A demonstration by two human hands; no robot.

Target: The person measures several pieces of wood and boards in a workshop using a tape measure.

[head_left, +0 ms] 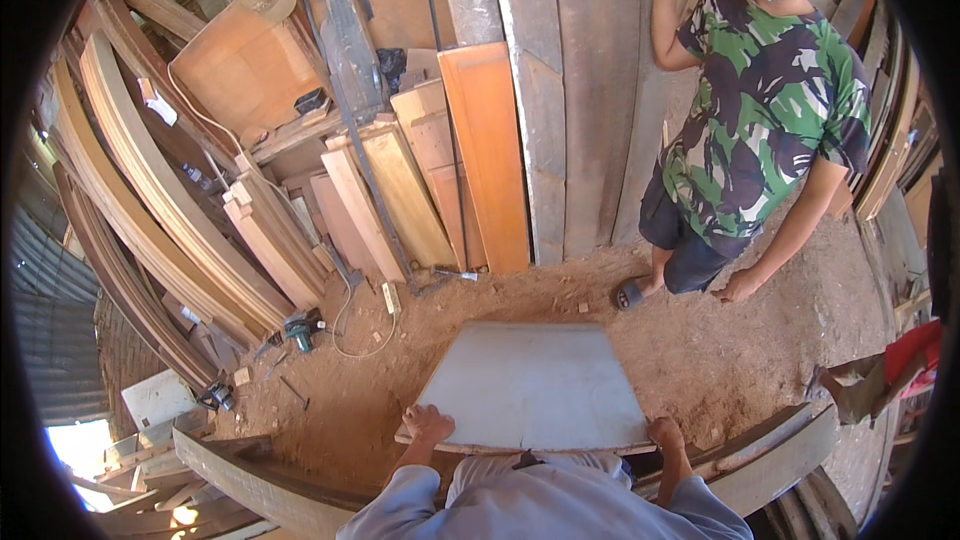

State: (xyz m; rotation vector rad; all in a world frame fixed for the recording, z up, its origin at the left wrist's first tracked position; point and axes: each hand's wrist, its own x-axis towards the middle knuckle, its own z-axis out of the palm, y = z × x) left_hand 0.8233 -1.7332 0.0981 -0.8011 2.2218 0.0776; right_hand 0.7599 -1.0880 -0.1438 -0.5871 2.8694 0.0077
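A flat grey panel [535, 380] lies in front of my body, its near edge close to my waist and its narrower far edge over the dirt floor. At its near left corner my left hand [428, 425] is closed on the edge. My right hand [666, 434] is closed at the near right corner, with its fingers partly hidden. Both my arms come up from the lower edge in grey-blue sleeves. What lies under the panel is hidden.
A person in a camouflage shirt [765, 120] stands ahead to the right. Planks, including an orange board [487, 155], lean on the far wall. A green power tool [300, 332] and a cord lie on the floor to the left. Long beams [250, 485] flank me.
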